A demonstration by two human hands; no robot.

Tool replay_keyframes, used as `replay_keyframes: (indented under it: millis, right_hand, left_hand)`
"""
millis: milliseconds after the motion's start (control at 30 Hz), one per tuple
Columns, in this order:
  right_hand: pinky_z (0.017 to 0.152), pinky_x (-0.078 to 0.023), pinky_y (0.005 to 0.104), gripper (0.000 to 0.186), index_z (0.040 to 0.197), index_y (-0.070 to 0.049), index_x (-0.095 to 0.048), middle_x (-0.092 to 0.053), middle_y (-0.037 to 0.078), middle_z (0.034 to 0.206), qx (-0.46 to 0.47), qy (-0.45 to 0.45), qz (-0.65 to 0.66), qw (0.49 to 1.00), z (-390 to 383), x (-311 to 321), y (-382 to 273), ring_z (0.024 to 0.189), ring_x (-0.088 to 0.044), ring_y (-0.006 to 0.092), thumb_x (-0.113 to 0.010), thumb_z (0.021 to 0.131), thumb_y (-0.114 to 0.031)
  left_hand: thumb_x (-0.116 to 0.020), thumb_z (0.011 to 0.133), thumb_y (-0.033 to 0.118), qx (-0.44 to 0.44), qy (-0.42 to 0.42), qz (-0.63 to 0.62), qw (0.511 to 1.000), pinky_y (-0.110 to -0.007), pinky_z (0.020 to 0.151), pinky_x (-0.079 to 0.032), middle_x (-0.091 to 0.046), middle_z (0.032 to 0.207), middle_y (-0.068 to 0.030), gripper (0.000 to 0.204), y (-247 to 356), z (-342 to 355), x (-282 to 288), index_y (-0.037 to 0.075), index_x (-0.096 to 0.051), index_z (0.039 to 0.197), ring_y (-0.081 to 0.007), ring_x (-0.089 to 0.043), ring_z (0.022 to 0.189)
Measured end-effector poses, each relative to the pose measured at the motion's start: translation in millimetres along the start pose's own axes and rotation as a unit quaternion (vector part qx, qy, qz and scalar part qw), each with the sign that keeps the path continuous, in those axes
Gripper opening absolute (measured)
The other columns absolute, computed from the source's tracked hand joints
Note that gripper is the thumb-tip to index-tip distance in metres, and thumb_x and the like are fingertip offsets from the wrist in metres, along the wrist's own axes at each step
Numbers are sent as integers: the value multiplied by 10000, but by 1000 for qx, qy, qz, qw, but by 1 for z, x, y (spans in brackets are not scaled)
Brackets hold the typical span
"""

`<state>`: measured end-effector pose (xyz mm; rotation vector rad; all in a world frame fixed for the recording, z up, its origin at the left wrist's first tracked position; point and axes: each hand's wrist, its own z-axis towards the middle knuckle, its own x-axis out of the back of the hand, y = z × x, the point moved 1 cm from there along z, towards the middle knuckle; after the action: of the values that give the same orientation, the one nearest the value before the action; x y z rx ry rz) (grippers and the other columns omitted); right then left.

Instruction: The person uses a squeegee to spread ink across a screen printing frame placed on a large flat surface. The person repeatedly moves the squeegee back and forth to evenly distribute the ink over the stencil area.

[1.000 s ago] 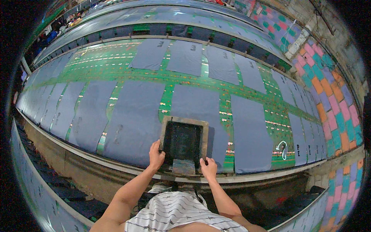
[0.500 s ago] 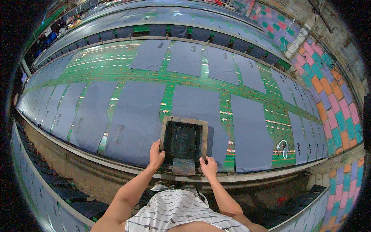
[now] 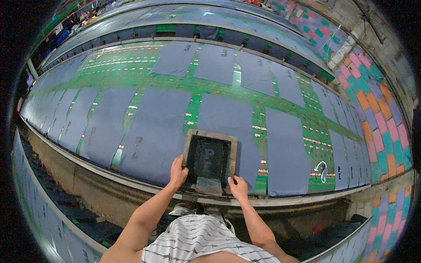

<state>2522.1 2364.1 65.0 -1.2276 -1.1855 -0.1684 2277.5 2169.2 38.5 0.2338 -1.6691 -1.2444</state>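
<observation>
A screen-printing frame (image 3: 210,134) with wooden sides and dark mesh lies near the table's front edge, over a grey-blue fabric panel (image 3: 226,113). Pale printed shapes show through the mesh. Across the frame's near end rests a flat grey piece (image 3: 209,186), perhaps a squeegee. My left hand (image 3: 178,172) grips the frame's left side, fingers closed along its outer edge. On the lower right corner, my right hand (image 3: 238,188) is closed in a pinch; its fingertips touch the wood.
The long green table (image 3: 191,111) carries two rows of grey-blue panels, several with dark prints. A white curled mark (image 3: 322,172) lies to the right. Further tables (image 3: 144,22) run behind. A painted brick wall (image 3: 372,109) stands at the right.
The view has shifted slightly. The pale shapes in the mesh show more clearly now. Both hands keep their places on the frame.
</observation>
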Motion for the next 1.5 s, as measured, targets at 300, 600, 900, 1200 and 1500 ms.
replay_keyframes:
  millis: [300,600,900,1200,1500]
  right_hand:
    - [927,-503,460,403,1172,17,-667,-659,190,1140,80,53,-15,995,13,24,-56,1051,-634,380,-661,926,-303]
    - [875,-519,400,317,1154,14,-674,-658,160,1141,194,32,11,980,-13,-37,-152,991,-645,318,-690,913,-191]
    - [909,-512,428,268,1099,1,-686,-668,178,1097,190,45,41,980,-44,-138,-257,1030,-636,375,-692,894,-171]
    - [943,-499,438,300,1124,29,-679,-664,191,1129,195,-35,8,980,-88,-220,-340,1073,-624,384,-682,915,-187]
    - [925,-508,433,278,1104,22,-692,-671,182,1113,169,-23,2,985,-94,-229,-351,1047,-633,380,-690,910,-176]
  left_hand:
    - [-680,762,60,-7,-3,-30,1000,-426,1058,-424,-549,1283,-219,654,-7,4,9,-41,-486,1379,-404,-512,1227]
    - [-719,817,112,49,-86,-147,984,-385,927,-497,-639,1141,-148,474,-50,-22,76,4,-589,1260,-265,-624,1052]
    - [-680,837,82,95,-274,-205,935,-330,829,-513,-687,1001,-74,344,-157,-15,199,-7,-650,1167,-165,-620,883]
    - [-682,842,100,32,-368,-190,910,-341,898,-511,-717,1069,-107,352,-186,-8,265,-7,-658,1177,-189,-648,986]
    - [-684,847,100,33,-430,-200,880,-358,930,-509,-718,1103,-115,384,-200,6,265,-9,-639,1213,-203,-651,1023]
